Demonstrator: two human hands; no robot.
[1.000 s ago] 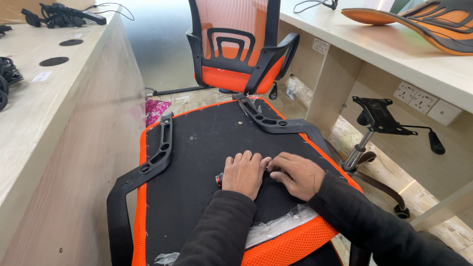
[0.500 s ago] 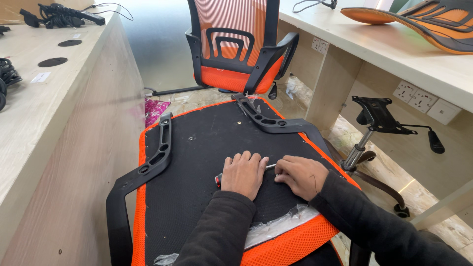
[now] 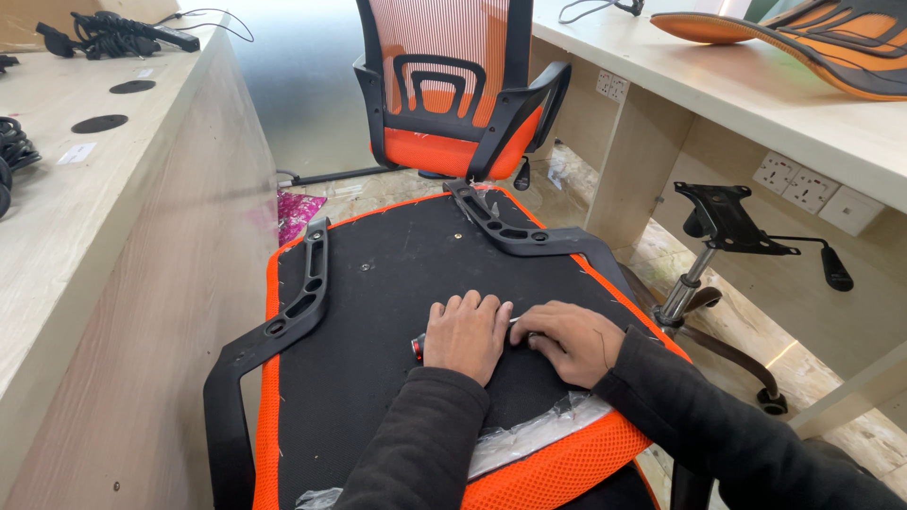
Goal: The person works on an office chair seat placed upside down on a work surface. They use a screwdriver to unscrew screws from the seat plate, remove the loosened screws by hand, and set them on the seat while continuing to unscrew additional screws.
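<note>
So we've got an upside-down chair seat (image 3: 397,283) in front of us, black underside up with orange mesh around the edge, and both our hands parked on it near the middle. Our left hand (image 3: 465,335) is lying knuckles-up over a screwdriver (image 3: 419,346); only the red-and-black end of the handle pokes out on the left, and a thin bit of metal shaft shows between the two hands. The fingers curl down over it, so we'd say it's gripping the tool, though the palm hides the actual hold. Our right hand (image 3: 567,340) sits just beside the left, fingers bunched and pressed down at the tip end of the shaft. Whether it's pinching a screw or just the shaft we honestly can't tell, it's too small and covered.

A black armrest (image 3: 283,331) is lying along the left edge of the seat, another armrest (image 3: 515,231) along the far right edge. Some crumpled clear plastic wrap (image 3: 539,430) lies on the near edge, right under our sleeves.

Further off there's a finished orange chair (image 3: 453,85) standing on the floor, a chair base (image 3: 727,227) with its gas post and lever under the right desk, and a pale wooden desk (image 3: 113,246) along the left.
</note>
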